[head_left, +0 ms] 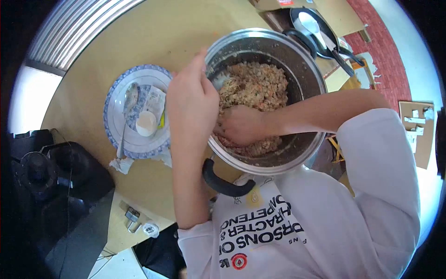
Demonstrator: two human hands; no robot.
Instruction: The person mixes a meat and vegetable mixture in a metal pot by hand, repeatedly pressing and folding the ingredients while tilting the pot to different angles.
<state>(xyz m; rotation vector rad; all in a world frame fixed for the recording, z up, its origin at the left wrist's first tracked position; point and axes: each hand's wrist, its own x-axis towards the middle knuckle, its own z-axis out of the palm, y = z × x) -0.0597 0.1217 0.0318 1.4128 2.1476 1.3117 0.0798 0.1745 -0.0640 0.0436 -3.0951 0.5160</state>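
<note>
A large steel pot [313, 74] with black handles holds a coarse, pinkish-brown minced mixture [260, 86] with orange bits. At its left side, my left hand [193, 90] grips the rim, fingertips at the upper edge. My right hand [244, 124] is inside the pot, its curled fingers pressed into the lower left of the mixture and partly hidden by it. Left of the pot, a blue-patterned white plate [111, 111] bears a metal spoon [125, 116], a white eggshell-like piece [146, 123] and a printed packet [154, 100].
A black pan [332, 35] with pale utensils lies beyond the pot at the upper right. Crumpled tissue [121, 165] touches the plate's lower edge. A metal latch-like object [132, 216] and a small white roll [151, 229] are at lower left, near a black machine [76, 172].
</note>
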